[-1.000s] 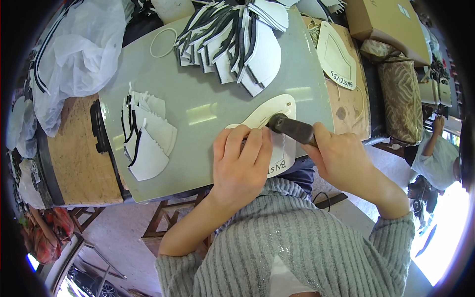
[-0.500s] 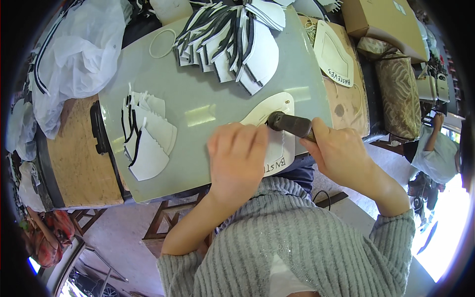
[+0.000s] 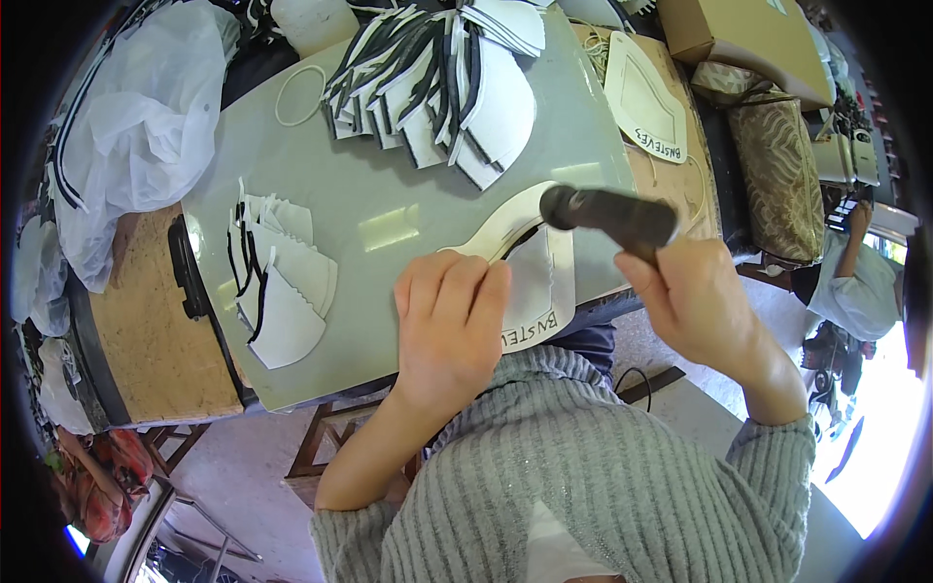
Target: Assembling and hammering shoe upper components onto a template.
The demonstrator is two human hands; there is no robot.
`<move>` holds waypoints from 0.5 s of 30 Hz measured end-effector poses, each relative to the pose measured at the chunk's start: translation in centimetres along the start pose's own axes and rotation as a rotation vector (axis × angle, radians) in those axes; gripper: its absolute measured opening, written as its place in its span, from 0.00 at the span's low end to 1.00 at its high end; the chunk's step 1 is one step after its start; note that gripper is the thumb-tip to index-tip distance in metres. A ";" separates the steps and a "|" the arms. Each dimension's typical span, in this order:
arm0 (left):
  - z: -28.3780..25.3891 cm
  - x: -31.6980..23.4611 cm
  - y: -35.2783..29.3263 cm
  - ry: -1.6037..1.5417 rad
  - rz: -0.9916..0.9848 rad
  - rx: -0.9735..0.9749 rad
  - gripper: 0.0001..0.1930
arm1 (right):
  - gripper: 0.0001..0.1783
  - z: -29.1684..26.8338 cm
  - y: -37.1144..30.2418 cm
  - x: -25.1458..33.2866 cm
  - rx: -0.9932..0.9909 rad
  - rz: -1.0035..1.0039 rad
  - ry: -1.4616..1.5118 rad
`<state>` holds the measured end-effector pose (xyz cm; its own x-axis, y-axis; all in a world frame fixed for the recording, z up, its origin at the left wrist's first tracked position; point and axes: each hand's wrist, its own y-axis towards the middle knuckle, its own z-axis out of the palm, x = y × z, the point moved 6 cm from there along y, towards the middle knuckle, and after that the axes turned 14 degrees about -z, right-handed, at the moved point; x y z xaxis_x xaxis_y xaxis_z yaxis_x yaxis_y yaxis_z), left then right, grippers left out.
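Observation:
My right hand (image 3: 702,299) grips a hammer (image 3: 622,216) with a dark head, lifted over a cream template (image 3: 562,255) with a cut-out middle and lettering on its near end. Inside the cut-out lies a white piece (image 3: 531,272) with a dark strip along its upper edge and a serrated side. My left hand (image 3: 452,316) presses down with extended fingers on the template's left part, covering some of it and the piece. Both lie near the front edge of a greyish-green board (image 3: 389,185).
Many overlapping white pieces with black edging (image 3: 496,107) lie at the back; a smaller pile (image 3: 287,296) is at left. Another cream template (image 3: 646,97), a cardboard box (image 3: 743,44) and a patterned bag (image 3: 777,175) are at right. A plastic bag (image 3: 146,126) sits far left. Another person (image 3: 855,277) is beyond.
My right hand has raised the hammer off the work and moved it to the right. The left hand's fingers have settled flatter on the template. The view has shifted slightly.

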<state>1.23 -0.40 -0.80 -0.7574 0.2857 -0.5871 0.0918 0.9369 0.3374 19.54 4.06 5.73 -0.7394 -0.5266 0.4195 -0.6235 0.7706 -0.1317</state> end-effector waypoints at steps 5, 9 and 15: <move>-0.3 0.0 0.5 -0.057 -0.032 0.051 0.17 | 0.17 2.0 -0.3 -0.7 0.220 0.028 -0.116; 0.0 -0.5 0.0 0.067 0.035 0.061 0.19 | 0.17 2.2 -0.1 -0.8 0.190 -0.002 -0.091; 0.0 -0.9 0.1 0.070 0.079 0.063 0.18 | 0.17 1.9 0.3 1.1 0.150 -0.033 -0.051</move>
<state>1.94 -0.52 -0.24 -0.7893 0.3461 -0.5072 0.1915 0.9236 0.3322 18.05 3.02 4.45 -0.7278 -0.5711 0.3797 -0.6755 0.6924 -0.2534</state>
